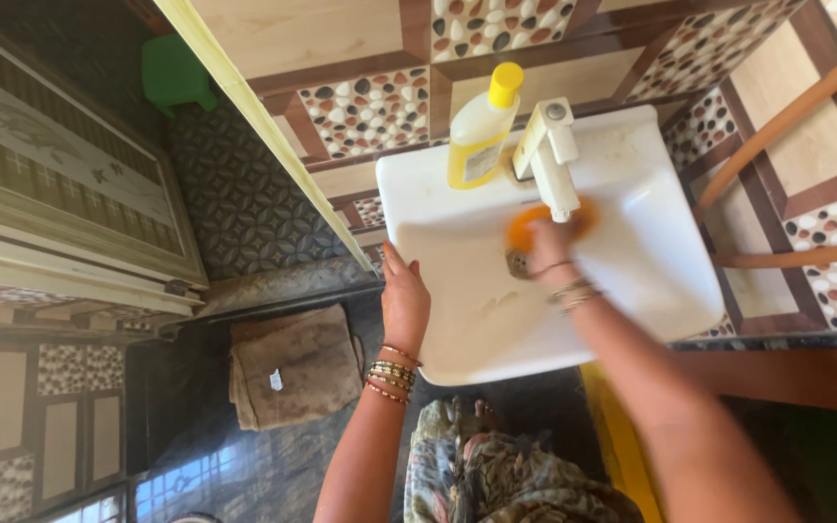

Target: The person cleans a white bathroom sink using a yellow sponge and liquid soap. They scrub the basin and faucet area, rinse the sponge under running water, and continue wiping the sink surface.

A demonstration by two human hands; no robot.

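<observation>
The person stood at a white sink (651, 252) that hung on a wall of brown tiles and pebble tiles. Their right hand (549, 247) was down inside the bowl, close under the white tap (549, 155). It was closed around an orange scrubber (525, 225) and pressed it on the bottom of the bowl, right beside the drain hole (517, 263). The scrubber looked a bit blurry. Thin bangles sat on that wrist.

Their left hand (405, 300) lay on the front left edge of the sink. The fingers were out flat on the rim, holding on to nothing else. More bangles, red and gold, were on that wrist too.

A yellow bottle (481, 131) with a yellow cap stood on the back of the sink, just to the left of the tap and not touching the hands.

On the dark floor below, to the left of the sink, lay a folded brown mat (293, 368). A green stool (176, 73) stood far off in the corner. A wooden door (60, 194) with carved flowers was on the left side. The person's flowery clothes (496, 475) showed under the sink.
</observation>
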